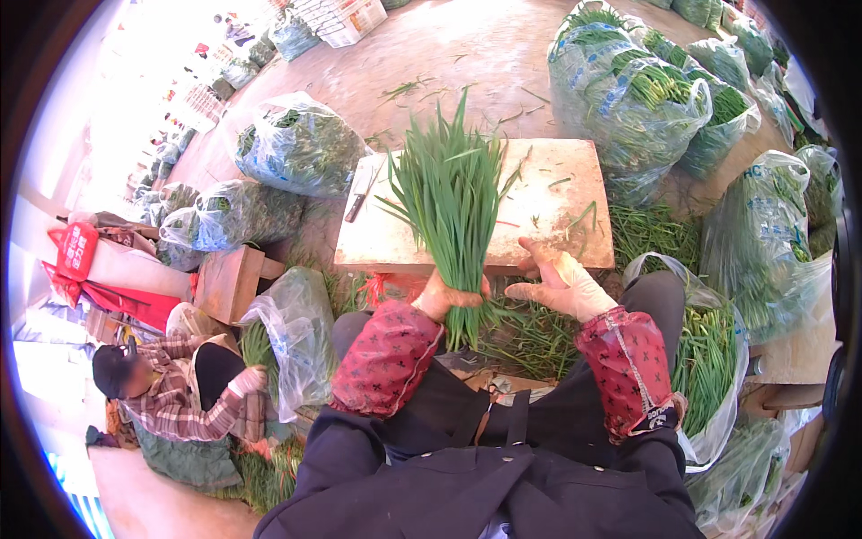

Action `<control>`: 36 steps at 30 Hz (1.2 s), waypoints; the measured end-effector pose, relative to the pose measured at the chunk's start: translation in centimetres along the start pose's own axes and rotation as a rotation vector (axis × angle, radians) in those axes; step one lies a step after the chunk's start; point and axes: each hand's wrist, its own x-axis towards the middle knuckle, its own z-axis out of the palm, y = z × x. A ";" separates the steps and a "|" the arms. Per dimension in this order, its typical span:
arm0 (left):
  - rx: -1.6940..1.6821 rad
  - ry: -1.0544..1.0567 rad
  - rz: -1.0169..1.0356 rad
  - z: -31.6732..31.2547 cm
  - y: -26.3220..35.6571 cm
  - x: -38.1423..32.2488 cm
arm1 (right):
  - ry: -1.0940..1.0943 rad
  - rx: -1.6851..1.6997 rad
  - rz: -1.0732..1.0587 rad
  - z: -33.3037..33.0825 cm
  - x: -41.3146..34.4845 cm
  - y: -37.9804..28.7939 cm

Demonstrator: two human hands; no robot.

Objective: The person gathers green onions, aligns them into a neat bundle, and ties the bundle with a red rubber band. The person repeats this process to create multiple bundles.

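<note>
My left hand [450, 294], in a thin glove below a red patterned sleeve cover, is closed around the lower part of a large bunch of long green leafy stalks [454, 195]. The leaves fan out upward over a worn wooden board [566, 168]. To the right of the bunch, my right hand [555, 277], also gloved, has its fingers spread and holds nothing. A knife [355, 207] with a dark handle lies at the board's left side. Leaf scraps [580, 214] and a thin red strip [506, 224] lie on the board.
Plastic bags of greens stand at the left [300, 145] and right [626, 101]. An open bag of stalks [707, 364] is beside my right leg. Loose greens [539, 337] cover the ground below the board. A seated person [182, 391] at the left holds another bunch.
</note>
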 end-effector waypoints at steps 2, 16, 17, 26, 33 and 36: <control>-0.059 -0.041 -0.025 1.8 -0.3 -0.3 | -0.022 0.215 0.015 0.1 0.4 0.1; 0.037 -0.259 -0.197 5.2 -2.1 -0.2 | 0.252 1.154 0.094 -1.0 1.6 -1.6; 0.042 -0.262 -0.193 5.2 -1.8 -0.2 | 0.270 1.198 0.101 -1.1 1.6 -1.4; 0.159 -0.255 -0.112 5.0 -2.7 0.1 | 0.344 1.232 0.060 -2.0 1.3 -1.5; 0.147 -0.104 -0.139 5.7 -3.2 -0.1 | 0.451 1.248 -0.016 -1.7 2.2 -1.8; 0.218 -0.110 -0.112 5.4 -3.8 -0.1 | 0.527 1.163 0.046 -2.0 2.0 -0.5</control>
